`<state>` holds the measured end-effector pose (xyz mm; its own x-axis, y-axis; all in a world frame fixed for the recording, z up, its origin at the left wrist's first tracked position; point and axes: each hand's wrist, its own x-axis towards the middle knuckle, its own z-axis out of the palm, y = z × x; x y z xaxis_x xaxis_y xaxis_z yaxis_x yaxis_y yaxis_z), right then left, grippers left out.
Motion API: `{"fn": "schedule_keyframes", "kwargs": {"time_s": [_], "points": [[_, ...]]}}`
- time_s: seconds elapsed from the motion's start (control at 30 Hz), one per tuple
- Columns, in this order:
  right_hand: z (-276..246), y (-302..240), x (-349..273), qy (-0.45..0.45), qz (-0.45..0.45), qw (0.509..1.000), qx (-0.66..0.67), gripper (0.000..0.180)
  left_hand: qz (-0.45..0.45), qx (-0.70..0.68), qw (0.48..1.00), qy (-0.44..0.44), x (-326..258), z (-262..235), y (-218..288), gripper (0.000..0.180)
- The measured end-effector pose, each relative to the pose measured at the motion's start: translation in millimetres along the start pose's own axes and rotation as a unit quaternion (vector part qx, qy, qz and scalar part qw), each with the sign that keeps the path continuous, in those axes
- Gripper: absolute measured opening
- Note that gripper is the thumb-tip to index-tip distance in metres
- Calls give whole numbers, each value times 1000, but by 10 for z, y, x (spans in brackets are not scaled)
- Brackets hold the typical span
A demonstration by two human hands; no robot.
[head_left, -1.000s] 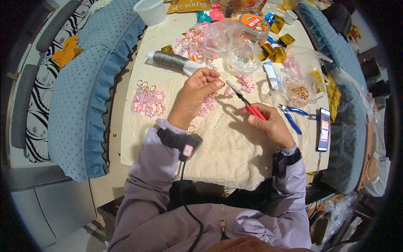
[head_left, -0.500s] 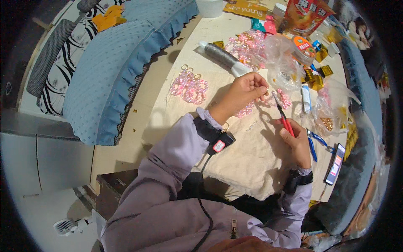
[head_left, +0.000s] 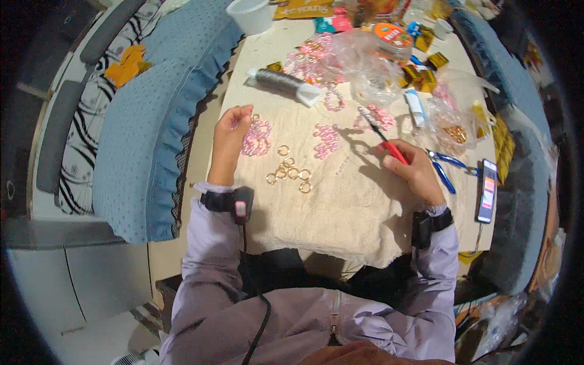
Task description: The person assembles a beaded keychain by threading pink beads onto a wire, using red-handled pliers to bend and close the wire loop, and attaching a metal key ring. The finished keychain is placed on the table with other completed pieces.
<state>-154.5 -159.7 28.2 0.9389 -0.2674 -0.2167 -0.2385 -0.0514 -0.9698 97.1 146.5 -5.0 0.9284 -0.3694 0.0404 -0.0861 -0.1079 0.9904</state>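
My left hand (head_left: 231, 139) is over the left edge of a pile of pink bead strands (head_left: 258, 140), fingers curled together. Whatever they pinch is hidden. My right hand (head_left: 417, 173) grips red-handled pliers (head_left: 395, 150), their dark slim jaws pointing up and left toward a small bunch of pink beads (head_left: 380, 117). Several gold rings (head_left: 293, 173) lie loose on the beige cloth (head_left: 340, 213) between my hands. Another cluster of pink beads (head_left: 326, 141) rests beyond them, with a few tiny clear pieces (head_left: 343, 165) beside it.
A spool of grey thread (head_left: 277, 82) lies behind the cloth, near a large heap of pink beads (head_left: 310, 58) and clear plastic bags (head_left: 371, 73). Blue-handled pliers (head_left: 444, 170) and a phone (head_left: 486, 191) are at the right. A white tub (head_left: 250, 17) stands at the back.
My left hand has moved from beside the pliers' tips to the bead pile on the left, uncovering the gold rings. My right hand still holds the pliers. The whole view has shifted.
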Motion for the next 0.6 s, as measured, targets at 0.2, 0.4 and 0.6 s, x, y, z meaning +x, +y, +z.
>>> {"fn": "schedule_keyframes", "kwargs": {"time_s": [0.2, 0.4, 0.6], "points": [[-37, -26, 21, -35, -13, 999, -7, 40, -19, -120, 989, -87, 17, 209, -32, 8], [-71, 1, 2, -53, 5, 997, 53, 44, -3, -122, 985, -118, -61, 594, 231, 11], [-77, 30, 2, -93, 39, 975, 197, 47, -10, -189, 963, -193, -60, 1215, 489, 13]]}}
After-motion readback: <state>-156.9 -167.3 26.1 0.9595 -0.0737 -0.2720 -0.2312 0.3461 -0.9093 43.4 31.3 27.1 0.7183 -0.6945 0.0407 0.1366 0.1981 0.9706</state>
